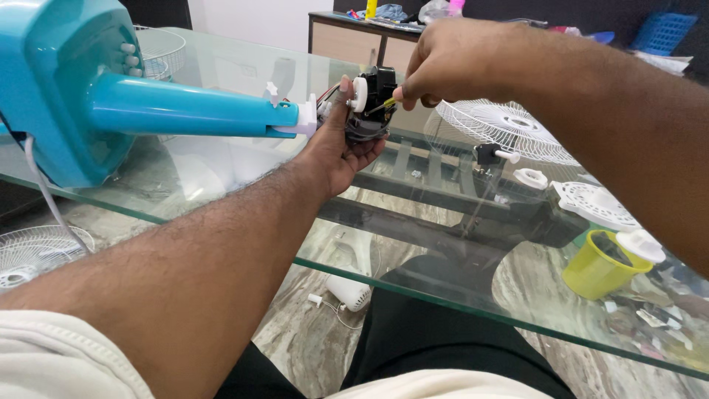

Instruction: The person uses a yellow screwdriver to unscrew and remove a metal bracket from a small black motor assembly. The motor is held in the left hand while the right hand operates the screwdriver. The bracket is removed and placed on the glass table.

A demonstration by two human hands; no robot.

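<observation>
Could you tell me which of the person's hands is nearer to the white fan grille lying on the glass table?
The right hand: it hovers just above and left of the white fan grille, holding a screwdriver. The left hand is farther left, cradling the fan motor.

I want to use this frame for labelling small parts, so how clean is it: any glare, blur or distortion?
Head view: the motor and both hands, left and right, are sharp; the glass table reflects light and shows the floor through it, muddling edges; the blue fan stand bulges at the left edge from wide-angle distortion; the shelf behind is soft.
</observation>
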